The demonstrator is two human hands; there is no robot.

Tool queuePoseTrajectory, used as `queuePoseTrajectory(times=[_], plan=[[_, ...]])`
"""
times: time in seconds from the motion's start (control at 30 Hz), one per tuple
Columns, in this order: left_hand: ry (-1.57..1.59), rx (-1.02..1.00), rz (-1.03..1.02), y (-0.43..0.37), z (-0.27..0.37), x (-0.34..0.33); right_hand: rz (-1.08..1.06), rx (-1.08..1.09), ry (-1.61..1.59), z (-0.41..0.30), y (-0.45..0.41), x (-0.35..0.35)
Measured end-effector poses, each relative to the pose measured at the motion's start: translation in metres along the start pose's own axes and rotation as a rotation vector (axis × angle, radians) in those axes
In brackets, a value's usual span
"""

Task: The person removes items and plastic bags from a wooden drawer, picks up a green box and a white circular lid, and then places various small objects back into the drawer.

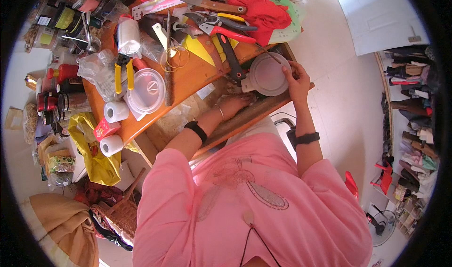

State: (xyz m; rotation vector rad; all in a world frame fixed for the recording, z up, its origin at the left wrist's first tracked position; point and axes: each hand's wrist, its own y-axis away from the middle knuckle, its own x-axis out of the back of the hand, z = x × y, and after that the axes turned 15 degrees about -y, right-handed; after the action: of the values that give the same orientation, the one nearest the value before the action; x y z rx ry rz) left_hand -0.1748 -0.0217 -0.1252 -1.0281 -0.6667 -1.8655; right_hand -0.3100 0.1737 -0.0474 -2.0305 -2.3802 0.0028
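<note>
My right hand (297, 79) grips the rim of a round translucent plastic container (269, 74) with a pale tab, held above the right end of an open wooden drawer (176, 125). Inside the drawer lies my left hand (237, 104), palm down by the front wall, on or near some crumpled clear plastic; what is under its fingers is hidden. A black-handled folding saw (231, 60) reaches over the tabletop edge just left of the container. Red-handled pruning shears (226, 32) and a red cloth (263, 14) lie behind it.
The orange wooden table (187, 81) also bears yellow-handled pliers (124, 76), a lidded clear tub (146, 92), a paper roll (116, 112) and a knife with a wooden handle (226, 6). Jars crowd the left. A yellow bag (95, 161) hangs at the table's near left corner.
</note>
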Motion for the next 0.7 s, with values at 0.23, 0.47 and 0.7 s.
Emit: queuePoseTrajectory(times=[0.23,0.47,0.7], plan=[[0.057,0.214,-0.383,0.031,-0.013,0.023,-0.034,-0.005,0.026,0.002,-0.001,-0.003],[-0.15,0.09,-0.338,0.138,-0.02,0.037,-0.049,0.076,0.114,0.002,0.002,-0.005],[0.556,0.47,-0.006,0.099,-0.012,0.046,-0.072,0.088,0.215,-0.007,0.003,-0.011]])
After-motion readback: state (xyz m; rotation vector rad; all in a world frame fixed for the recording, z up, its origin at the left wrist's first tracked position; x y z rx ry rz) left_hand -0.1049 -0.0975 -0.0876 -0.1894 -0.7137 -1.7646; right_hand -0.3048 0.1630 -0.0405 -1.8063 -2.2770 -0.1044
